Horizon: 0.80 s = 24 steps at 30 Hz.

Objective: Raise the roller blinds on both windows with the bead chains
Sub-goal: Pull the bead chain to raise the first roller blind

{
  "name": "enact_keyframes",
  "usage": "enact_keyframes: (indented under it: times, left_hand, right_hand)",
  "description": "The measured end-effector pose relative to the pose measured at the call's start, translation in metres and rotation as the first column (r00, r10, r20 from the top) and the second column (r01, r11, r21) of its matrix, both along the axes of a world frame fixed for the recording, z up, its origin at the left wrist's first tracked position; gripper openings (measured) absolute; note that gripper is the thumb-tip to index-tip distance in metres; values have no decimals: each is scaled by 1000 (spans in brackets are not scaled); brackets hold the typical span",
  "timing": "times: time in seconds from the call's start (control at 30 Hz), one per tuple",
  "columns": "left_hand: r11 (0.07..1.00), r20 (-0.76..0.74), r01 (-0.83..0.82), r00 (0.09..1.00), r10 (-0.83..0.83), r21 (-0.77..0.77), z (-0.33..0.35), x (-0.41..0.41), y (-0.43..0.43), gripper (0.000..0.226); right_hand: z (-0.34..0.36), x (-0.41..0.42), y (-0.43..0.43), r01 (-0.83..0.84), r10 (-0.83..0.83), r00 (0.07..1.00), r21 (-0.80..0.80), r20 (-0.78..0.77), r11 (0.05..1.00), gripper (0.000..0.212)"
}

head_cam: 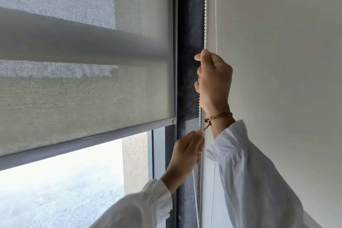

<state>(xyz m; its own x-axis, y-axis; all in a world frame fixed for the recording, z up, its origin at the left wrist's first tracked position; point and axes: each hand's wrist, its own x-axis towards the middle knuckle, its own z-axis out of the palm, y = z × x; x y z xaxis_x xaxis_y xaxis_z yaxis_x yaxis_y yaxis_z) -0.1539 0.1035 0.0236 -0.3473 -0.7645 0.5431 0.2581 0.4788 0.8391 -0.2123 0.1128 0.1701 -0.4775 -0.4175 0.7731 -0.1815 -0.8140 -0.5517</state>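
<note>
Right hand (214,81): raised beside the wall, fingers curled shut into a fist around the front strand of the bead chain (205,15), thumb tip pressed against the strand where it enters the fist; back of the hand faces the camera. Left hand (187,152): lower, directly under the right, fingertips pinched together on the same strand just below the right wrist. Bead chain: white, long axis vertical; runs from the top edge of the view down the dark window frame (188,42), through the right fist, past the wrist, through the left pinch and on to the bottom edge. A second strand of it hangs parallel just to the right, against the wall (277,42), passing behind the right forearm; neither hand touches it. Roller blind (83,98): grey-green mesh fabric, partly raised; its grey bottom bar (74,146) lies roughly level, tilted in this view, with its right end just beside the left hand. Bare window glass (64,181) shows below the bar. Braided cord bracelet (218,116): red and tan, on the right wrist, its knotted tail hanging beside the chain. White sleeves (249,172): gathered cuffs, on both forearms.
</note>
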Motion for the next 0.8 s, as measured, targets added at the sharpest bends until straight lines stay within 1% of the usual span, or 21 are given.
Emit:
enact_keyframes:
  times: [0.03,0.1,0.13,0.17,0.27,0.37,0.4,0.47,0.57,0.63,0.7,0.73,0.77,0.8]
  left_hand:
    - [999,20,35,999,-35,-12,7,5,-3,40]
    - [998,81,31,996,-27,-56,27,15,-9,41]
    - [999,86,25,996,-21,-46,39,18,-11,44]
    - [999,73,36,997,-34,-28,54,19,-10,47]
    - [996,-19,70,997,-71,-64,103,20,0,52]
    - [988,-158,106,980,-123,-110,142,17,16,48]
    - [985,-183,113,974,-136,-131,152,15,20,46]
    - [979,-191,142,967,-169,-145,170,13,28,41]
    - [984,-216,155,961,-170,-83,187,12,38,42]
    - [993,-273,93,956,-109,-71,190,9,41,39]
    - [994,-343,15,938,-51,-107,189,5,46,36]
    - [990,-373,-10,927,-43,-138,189,3,48,36]
    - [986,-397,-26,917,-43,-166,189,2,50,36]
    - [982,-415,-31,909,-50,-186,189,2,51,37]
  right_hand:
    - [-2,-1,1,31,-31,1000,-26,-1,999,27]
    - [-5,-3,4,68,-67,998,-76,16,995,26]
    - [-8,-3,5,95,-94,995,-97,17,991,26]
    - [-12,-2,8,135,-135,991,-114,7,984,26]
    - [-37,5,10,266,-279,958,-166,-60,949,26]
    - [-72,9,7,338,-368,924,-233,-101,912,32]
    - [-83,11,8,368,-407,906,-260,-115,893,34]
    - [-102,13,10,423,-485,862,-320,-146,848,36]
    - [-122,14,13,466,-561,807,-388,-182,796,33]
    - [-126,13,12,458,-578,786,-422,-219,782,36]
    - [-125,13,12,432,-568,783,-433,-255,791,37]
    - [-123,14,13,404,-532,804,-414,-266,816,37]
    - [-121,13,14,351,-461,846,-370,-268,860,37]
    - [-118,12,15,253,-322,913,-273,-249,928,36]
